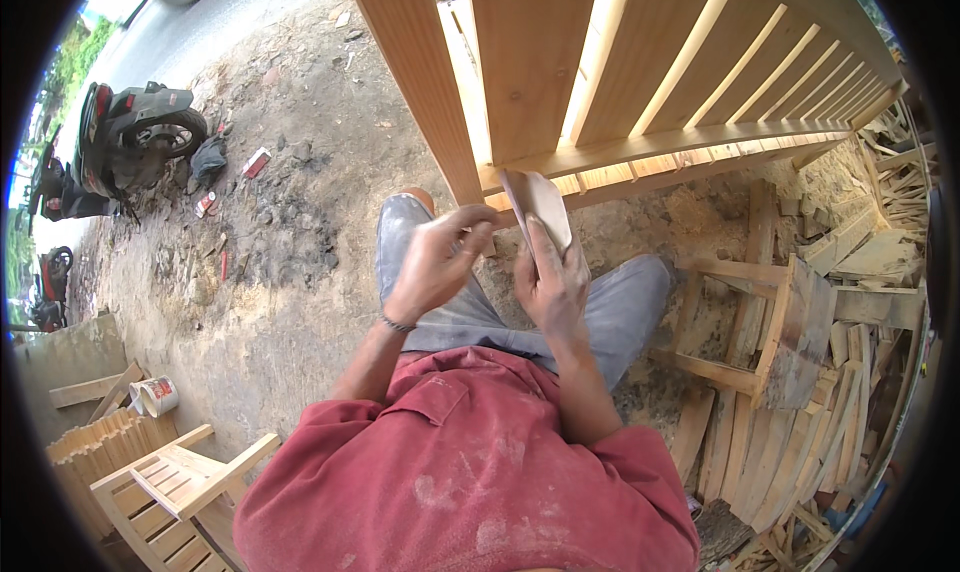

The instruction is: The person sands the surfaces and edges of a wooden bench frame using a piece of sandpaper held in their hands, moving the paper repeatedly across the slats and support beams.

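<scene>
A: Holding a folded sheet of sandpaper in the right hand, fingers and thumb clamped on its lower part; the sheet stands up just in front of the slatted wooden frame at the far side

B: Left hand?

A: Curled beside it on the left, fingertips pinched at the sheet's near edge. Grip looks closed on the sandpaper too, though the exact contact is partly hidden

B: Surroundings?

A: Person crouches on bare dirt ground. Small wooden stool and a heap of offcut slats to the right; a small slatted chair near left; parked motorbike far left

B: Risks, as judged?

A: Sheet is held only at its lower end, so the free top could flop or crease. Loose pinch on the left could let it slip to the dirt and pick up grit. Knuckles sit close to the frame's bottom rail — a scrape or splinter seems possible if the hands push forward
</scene>
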`<state>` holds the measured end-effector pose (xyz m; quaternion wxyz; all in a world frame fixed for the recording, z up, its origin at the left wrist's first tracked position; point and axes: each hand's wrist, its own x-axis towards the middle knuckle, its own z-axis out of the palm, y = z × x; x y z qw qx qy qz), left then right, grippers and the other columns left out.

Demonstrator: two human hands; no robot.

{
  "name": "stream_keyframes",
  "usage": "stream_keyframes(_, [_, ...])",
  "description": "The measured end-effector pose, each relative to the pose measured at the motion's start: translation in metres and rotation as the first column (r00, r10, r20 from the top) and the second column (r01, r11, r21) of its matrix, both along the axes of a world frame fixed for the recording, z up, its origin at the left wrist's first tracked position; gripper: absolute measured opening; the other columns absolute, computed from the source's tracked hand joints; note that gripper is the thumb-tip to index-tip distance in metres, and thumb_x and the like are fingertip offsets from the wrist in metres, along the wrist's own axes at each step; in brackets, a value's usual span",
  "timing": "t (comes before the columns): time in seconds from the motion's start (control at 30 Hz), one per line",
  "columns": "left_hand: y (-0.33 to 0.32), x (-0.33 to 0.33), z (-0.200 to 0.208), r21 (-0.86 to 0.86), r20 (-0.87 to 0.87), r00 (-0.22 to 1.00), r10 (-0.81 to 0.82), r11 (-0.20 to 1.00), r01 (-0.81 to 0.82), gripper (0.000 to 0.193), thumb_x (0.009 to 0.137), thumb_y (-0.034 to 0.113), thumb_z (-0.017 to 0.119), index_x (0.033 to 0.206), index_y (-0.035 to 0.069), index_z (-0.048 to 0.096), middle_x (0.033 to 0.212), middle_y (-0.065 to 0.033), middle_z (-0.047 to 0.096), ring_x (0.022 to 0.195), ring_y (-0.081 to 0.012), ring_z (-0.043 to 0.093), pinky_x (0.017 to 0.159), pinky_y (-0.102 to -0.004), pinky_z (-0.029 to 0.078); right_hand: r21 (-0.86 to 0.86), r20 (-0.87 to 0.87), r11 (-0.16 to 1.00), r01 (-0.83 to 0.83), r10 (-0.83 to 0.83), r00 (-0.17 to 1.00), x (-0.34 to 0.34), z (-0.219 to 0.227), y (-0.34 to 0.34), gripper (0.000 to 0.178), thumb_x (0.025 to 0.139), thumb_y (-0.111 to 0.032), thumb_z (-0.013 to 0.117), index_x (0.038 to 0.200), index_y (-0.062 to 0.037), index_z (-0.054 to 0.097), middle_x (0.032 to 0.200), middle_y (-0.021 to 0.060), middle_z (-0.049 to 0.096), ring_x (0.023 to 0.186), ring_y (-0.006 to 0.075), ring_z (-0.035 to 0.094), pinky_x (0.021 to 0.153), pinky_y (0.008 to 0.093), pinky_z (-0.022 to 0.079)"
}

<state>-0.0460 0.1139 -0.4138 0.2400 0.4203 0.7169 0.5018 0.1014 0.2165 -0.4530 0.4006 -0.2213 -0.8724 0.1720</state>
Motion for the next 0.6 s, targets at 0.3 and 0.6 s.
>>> stream_keyframes(0.3, [0.039, -0.069, 0.036, 0.733, -0.276, 0.831, 0.483, 0.665, -0.143, 0.033, 0.103, 0.017, 0.049, 0.132, 0.0, 0.048, 0.13, -0.018, 0.052, 0.118, -0.0252, 0.056, 0.097, -0.0432, 0.051, -0.049, 0.274, 0.999, -0.022, 0.035, 0.961, -0.072, -0.014, 0.02, 0.055, 0.086, -0.011, 0.064, 0.14, -0.0094, 0.053, 0.097, 0.0243, 0.061, 0.08, 0.0381, 0.071, 0.063, 0.0433, 0.059])
stream_keyframes(0.6, [0.091, -0.059, -0.001, 0.769, -0.08, 0.899, 0.431, 0.6, -0.219, 0.069, 0.103, 0.034, 0.052, 0.15, 0.0, 0.015, 0.14, -0.0216, 0.039, 0.125, -0.0266, 0.047, 0.104, -0.0417, 0.043, -0.198, 0.732, 0.978, -0.063, 0.19, 0.654, -0.07, 0.036, 0.033, 0.08, 0.073, -0.005, 0.07, 0.148, -0.0142, 0.044, 0.07, 0.0154, 0.068, 0.069, 0.0348, 0.071, 0.067, 0.0463, 0.058])
